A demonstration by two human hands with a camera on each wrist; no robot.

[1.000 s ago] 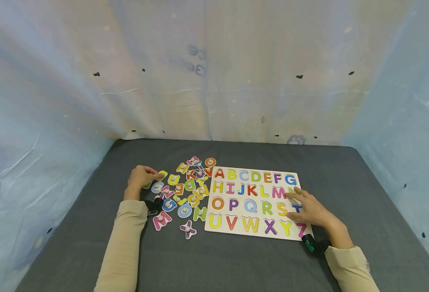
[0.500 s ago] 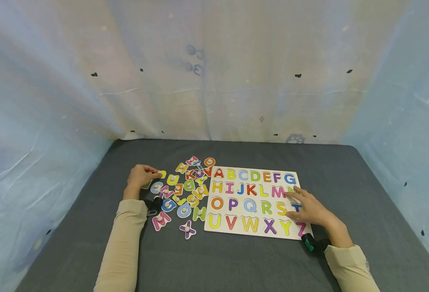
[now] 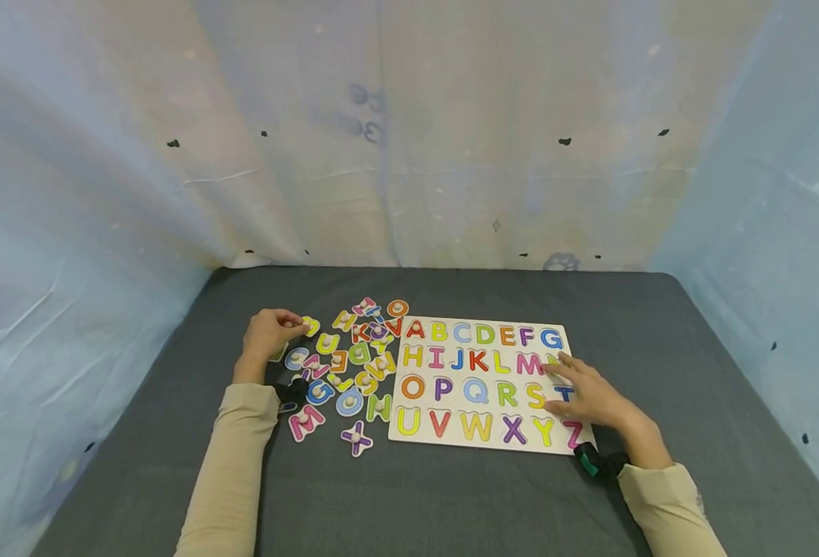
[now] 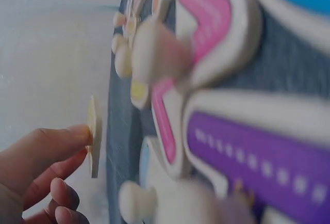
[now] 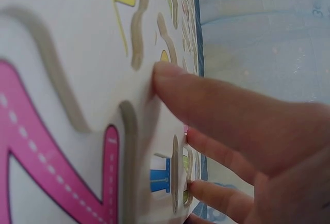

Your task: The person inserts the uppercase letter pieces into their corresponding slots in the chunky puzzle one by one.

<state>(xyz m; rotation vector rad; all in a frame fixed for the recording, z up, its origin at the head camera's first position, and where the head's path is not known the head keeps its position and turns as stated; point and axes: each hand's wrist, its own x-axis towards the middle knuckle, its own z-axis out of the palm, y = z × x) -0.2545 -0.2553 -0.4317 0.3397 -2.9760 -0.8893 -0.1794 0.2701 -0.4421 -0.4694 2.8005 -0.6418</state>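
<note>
My left hand [image 3: 267, 337] pinches a yellow letter puzzle piece [image 3: 310, 326] between thumb and fingers at the far left of the pile. In the left wrist view this piece [image 4: 94, 136] shows edge-on and looks raised off the table; its letter cannot be read. Across the right end of the wooden alphabet board [image 3: 398, 425] lies my right hand [image 3: 593, 396], fingers spread and partly covering the N and T slots. The right wrist view has the thumb [image 5: 206, 92] touching the board's face. Loose knobbed letter pieces, such as a pink M [image 3: 306, 422], lie between the hands.
A purple X [image 3: 356, 439] lies nearest the front of the pile, and an orange O [image 3: 397, 308] is at its back by the board's corner. Dark grey cloth [image 3: 423, 503] covers the table. Pale fabric walls [image 3: 451, 155] stand behind and on both sides.
My left hand has moved up slightly, the yellow piece in its fingers. On the board, the right hand stays put. The whole head view has shifted a little.
</note>
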